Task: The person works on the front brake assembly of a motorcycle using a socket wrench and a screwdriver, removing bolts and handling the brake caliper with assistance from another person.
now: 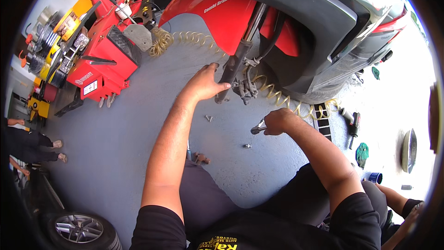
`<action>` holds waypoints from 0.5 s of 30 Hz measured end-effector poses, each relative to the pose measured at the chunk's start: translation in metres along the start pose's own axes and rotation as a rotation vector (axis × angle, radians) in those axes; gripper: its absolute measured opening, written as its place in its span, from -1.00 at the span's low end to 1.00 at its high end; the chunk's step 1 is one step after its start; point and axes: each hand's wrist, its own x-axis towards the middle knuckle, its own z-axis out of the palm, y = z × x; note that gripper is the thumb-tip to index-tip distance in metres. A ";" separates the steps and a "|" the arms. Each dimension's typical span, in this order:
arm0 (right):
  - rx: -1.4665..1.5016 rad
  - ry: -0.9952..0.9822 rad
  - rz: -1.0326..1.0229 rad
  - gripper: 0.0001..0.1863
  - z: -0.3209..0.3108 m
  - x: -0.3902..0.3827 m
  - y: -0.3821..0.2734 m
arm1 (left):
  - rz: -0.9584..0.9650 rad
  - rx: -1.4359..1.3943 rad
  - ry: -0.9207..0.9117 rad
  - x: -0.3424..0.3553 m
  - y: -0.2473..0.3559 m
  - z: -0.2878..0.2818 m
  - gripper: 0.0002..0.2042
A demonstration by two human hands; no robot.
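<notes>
My left hand (203,83) is at the lower end of a motorcycle's front fork leg (236,62), its thumb laid across the dark tube and its other fingers bent beside it. A brake caliper (245,90) hangs right of that leg on its hose. Lower and to the right, my right hand (280,121) is closed round a ratchet wrench (259,127), whose head points left, apart from the fork. Small bolts (209,118) lie on the floor below my left hand. A small metal socket-like piece (248,146) lies below the wrench.
A hammer (201,158) lies by my left knee. The red fender (208,16) and coiled yellow air hose (277,95) are close by. A red tyre machine (104,67) stands left, a car wheel (81,229) lower left, an impact gun (354,127) right. Other people are at both sides.
</notes>
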 end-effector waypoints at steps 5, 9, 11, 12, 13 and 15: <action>0.029 -0.026 -0.069 -0.60 0.014 0.032 -0.013 | 0.060 -0.183 0.051 0.001 -0.005 0.016 -0.53; 0.114 0.038 -0.069 -0.67 0.060 0.082 0.011 | 0.132 -0.197 0.096 0.002 -0.003 0.019 -0.58; 0.092 0.029 -0.012 -0.70 0.083 0.101 0.024 | 0.177 -0.137 0.154 0.003 0.004 0.024 -0.61; 0.063 0.018 0.019 -0.72 0.091 0.105 0.023 | 0.196 -0.069 0.217 0.001 0.005 0.024 -0.63; 0.071 0.015 0.012 -0.72 0.101 0.108 0.023 | 0.193 -0.063 0.207 -0.001 0.008 0.026 -0.63; 0.129 0.026 0.027 -0.71 0.122 0.109 0.024 | 0.190 -0.005 0.277 -0.002 0.015 0.031 -0.60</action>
